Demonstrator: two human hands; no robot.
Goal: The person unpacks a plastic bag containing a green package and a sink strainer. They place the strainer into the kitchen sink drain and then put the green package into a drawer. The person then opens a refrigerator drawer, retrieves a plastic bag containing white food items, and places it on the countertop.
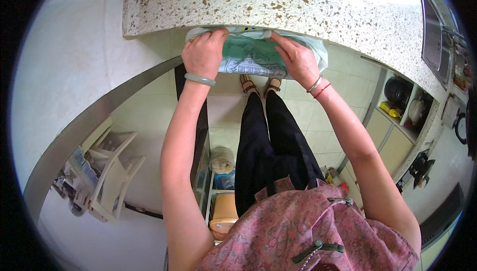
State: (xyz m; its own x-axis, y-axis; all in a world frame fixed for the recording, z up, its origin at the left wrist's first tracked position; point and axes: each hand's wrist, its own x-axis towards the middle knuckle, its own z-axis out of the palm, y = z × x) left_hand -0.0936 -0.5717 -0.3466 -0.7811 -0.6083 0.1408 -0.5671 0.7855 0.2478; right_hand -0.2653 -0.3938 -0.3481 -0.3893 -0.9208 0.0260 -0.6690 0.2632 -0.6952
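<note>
A green and white plastic bag (248,54) with print on it hangs spread between my two hands at the front edge of the speckled counter (238,2). My left hand (204,52) has its fingers curled over the bag's left upper edge. On that wrist is a pale jade bangle (199,79). My right hand (297,58) grips the upper rim further right, thumb and fingers pinched on the plastic. A silver bangle (314,84) and a red string circle that wrist. What the bag holds, if anything, cannot be seen.
At the right, a sink (433,32) is set into the counter, and shelves below hold a dark pot (397,90). Beside my legs stand a low rack with an orange bin (224,211) and a rounded bundle (221,160). A doorway is at the left.
</note>
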